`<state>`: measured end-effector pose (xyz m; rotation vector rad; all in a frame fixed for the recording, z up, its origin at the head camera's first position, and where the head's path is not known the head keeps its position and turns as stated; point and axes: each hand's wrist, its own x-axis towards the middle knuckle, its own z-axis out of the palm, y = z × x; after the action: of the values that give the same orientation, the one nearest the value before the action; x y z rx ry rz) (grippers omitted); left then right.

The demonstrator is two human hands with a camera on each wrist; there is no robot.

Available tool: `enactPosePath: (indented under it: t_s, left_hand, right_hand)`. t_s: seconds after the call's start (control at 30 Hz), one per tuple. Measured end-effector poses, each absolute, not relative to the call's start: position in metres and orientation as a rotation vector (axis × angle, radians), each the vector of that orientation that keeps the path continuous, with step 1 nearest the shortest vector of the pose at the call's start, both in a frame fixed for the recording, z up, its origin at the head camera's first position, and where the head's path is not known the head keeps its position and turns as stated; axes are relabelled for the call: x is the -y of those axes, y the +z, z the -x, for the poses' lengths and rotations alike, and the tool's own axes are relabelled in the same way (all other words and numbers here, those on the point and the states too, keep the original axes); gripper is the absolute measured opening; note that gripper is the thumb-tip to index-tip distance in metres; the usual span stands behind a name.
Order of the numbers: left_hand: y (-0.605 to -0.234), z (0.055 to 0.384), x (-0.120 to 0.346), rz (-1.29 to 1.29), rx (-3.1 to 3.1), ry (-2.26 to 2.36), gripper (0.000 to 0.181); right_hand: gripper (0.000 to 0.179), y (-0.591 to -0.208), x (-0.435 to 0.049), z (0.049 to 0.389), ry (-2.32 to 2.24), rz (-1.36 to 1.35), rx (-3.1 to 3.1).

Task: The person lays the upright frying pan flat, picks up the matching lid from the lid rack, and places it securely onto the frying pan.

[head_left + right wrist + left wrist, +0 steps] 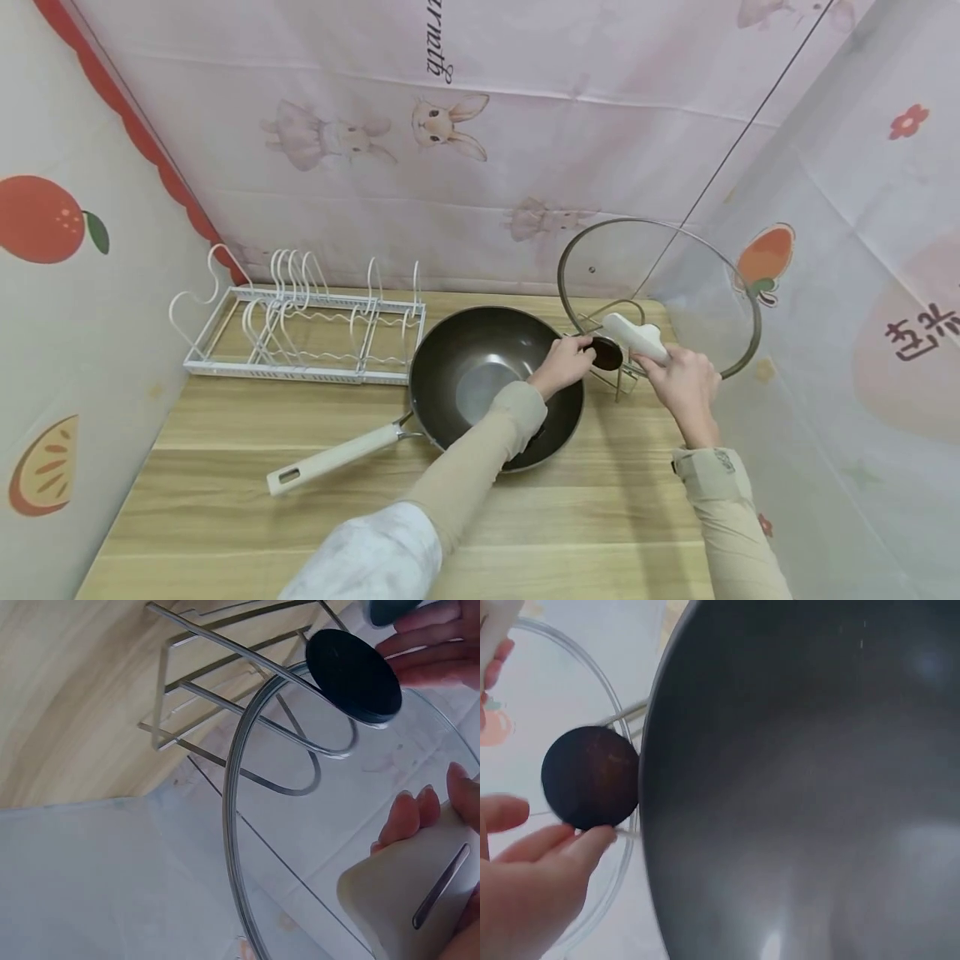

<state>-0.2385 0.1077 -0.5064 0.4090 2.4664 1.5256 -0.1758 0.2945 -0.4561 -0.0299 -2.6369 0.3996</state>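
My right hand (684, 387) grips the white handle (633, 336) of a large clear glass lid (667, 258), which stands tilted up on edge. In the right wrist view the lid's metal rim (234, 787) runs among the bars of a small wire rack (214, 643). A dark round disc (606, 353) is in front of that rack. Reaching across the wok, my left hand (564, 367) has its extended fingertips (596, 838) at the disc's edge, thumb apart from it. The dark wok (450, 358) sits under my left forearm, its pale handle (337, 457) pointing front left.
A white wire dish rack (285, 377) stands at the back left, close to the wok's rim. Printed cloth walls (480, 225) bound the wooden table (217, 467) at the back and both sides. The right wall is close to the lid.
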Motion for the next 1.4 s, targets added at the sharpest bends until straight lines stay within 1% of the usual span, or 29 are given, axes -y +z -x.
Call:
enactPosePath:
  t_s: [0.1, 0.33, 0.37, 0.57, 0.9, 1.1, 1.4]
  left_hand:
    - [-0.503, 0.241, -0.103, -0.517, -2.408, 1.41, 0.047]
    - [-0.486, 0.241, -0.089, -0.732, -2.235, 1.231, 0.057]
    - [-0.488, 0.244, -0.088, -0.765, -2.219, 1.208, 0.059]
    - [-0.479, 0.241, -0.079, -0.893, -2.243, 1.041, 0.063]
    - [-0.457, 0.233, -0.071, -0.966, -2.442, 0.822, 0.063]
    - [-0.448, 0.227, -0.063, -1.022, -2.416, 0.801, 0.066]
    - [-0.439, 0.217, -0.041, -0.983, -2.495, 0.698, 0.071]
  right_hand:
    - [0.043, -0.448, -0.293, 0.172, 0.4, 0.016, 2.59]
    - [0.04, -0.431, -0.292, 0.163, 0.416, 0.041, 2.536]
    - [0.04, -0.429, -0.291, 0.162, 0.419, 0.045, 2.529]
    - [0.041, -0.415, -0.289, 0.153, 0.443, 0.048, 2.5]
    - [0.047, -0.389, -0.285, 0.138, 0.432, 0.034, 2.438]
    - [0.05, -0.379, -0.284, 0.131, 0.443, 0.047, 2.417]
    - [0.051, -0.366, -0.279, 0.122, 0.433, -0.005, 2.36]
